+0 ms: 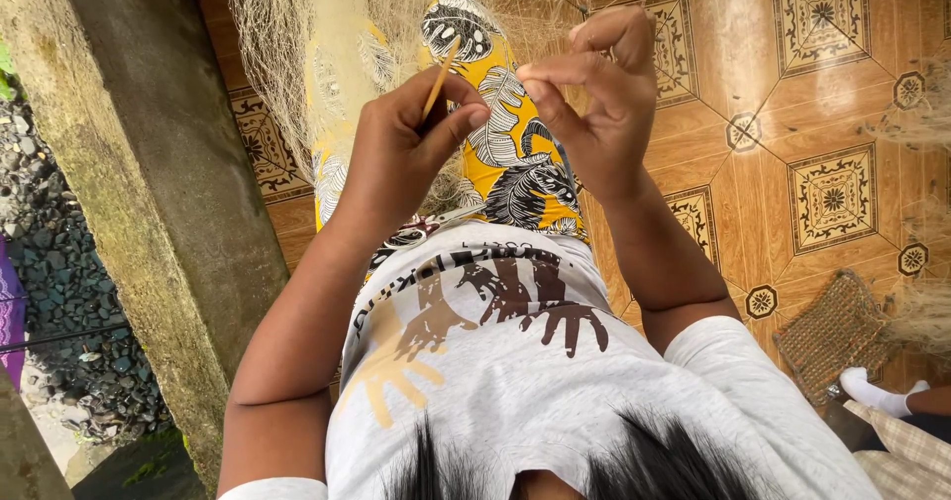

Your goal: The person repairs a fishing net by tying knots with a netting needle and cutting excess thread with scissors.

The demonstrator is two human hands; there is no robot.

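Note:
My left hand (pixel 401 148) is closed around a thin yellow netting needle (pixel 439 76) that points up and away from me. Close beside it, my right hand (pixel 599 94) pinches fine thread of a pale fishing net (pixel 317 44) between thumb and forefinger. The net hangs in front of me and drapes over my lap, which is covered by yellow cloth with a black-and-white leaf pattern (pixel 515 153). The two hands nearly touch above my knees.
A mossy concrete pillar (pixel 149 163) stands at my left, with dark gravel (pixel 59 262) beyond it. Patterned brown floor tiles (pixel 792 94) spread to the right. A small woven mat (pixel 832 332) lies there, next to another person's foot in a white sock (pixel 877 393).

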